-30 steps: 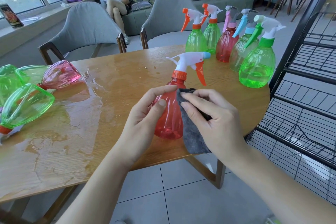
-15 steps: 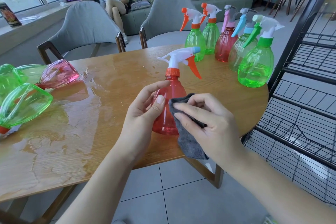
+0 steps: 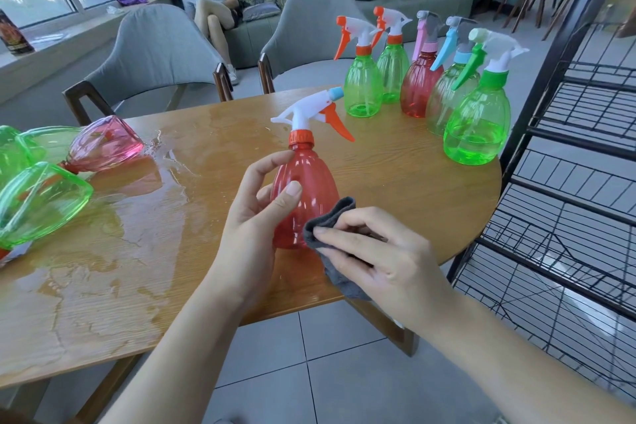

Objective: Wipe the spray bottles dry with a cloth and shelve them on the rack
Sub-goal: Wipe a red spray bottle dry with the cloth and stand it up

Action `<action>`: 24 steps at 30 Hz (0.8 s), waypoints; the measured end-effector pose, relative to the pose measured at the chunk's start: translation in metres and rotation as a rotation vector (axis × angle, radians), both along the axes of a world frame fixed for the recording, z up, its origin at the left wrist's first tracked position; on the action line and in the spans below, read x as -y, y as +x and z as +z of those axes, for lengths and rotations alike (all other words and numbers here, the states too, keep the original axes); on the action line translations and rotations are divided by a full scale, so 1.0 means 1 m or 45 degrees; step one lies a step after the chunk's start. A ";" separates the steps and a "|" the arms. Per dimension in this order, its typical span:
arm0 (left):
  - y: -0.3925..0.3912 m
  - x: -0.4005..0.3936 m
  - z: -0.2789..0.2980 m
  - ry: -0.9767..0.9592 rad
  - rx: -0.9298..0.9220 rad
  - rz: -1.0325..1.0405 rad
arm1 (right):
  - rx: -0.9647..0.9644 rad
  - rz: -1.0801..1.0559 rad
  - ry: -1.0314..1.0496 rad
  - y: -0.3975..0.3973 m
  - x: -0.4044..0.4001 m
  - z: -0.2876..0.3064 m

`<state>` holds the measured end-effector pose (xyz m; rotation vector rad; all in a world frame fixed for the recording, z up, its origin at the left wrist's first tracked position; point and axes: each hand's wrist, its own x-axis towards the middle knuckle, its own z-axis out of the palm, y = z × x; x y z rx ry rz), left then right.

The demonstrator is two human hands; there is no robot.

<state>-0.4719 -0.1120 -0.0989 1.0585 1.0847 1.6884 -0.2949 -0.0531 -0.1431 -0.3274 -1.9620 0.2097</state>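
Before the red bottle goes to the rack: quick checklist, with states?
1. Left hand grips the red spray bottle: ok.
2. Right hand holds the grey cloth against the bottle's lower side: ok.
3. Bottle fully dry: cannot tell.
4. Bottle upright, orange cap seated: ok.
5. Bare shelf on the black wire rack at right: ok.
6. Table dry: not ok, puddle on the left half.

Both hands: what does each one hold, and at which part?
Left hand grips the red spray bottle by its body. Right hand pinches the grey cloth near its upper fold.
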 end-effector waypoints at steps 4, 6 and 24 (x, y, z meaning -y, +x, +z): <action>-0.004 0.003 -0.002 0.011 -0.078 -0.036 | -0.047 -0.053 -0.003 -0.002 -0.005 0.002; -0.008 0.005 -0.003 0.018 -0.147 -0.063 | -0.089 -0.084 -0.019 -0.005 -0.008 0.006; -0.002 0.010 -0.004 0.065 -0.225 -0.044 | -0.139 -0.094 -0.181 -0.012 -0.006 0.010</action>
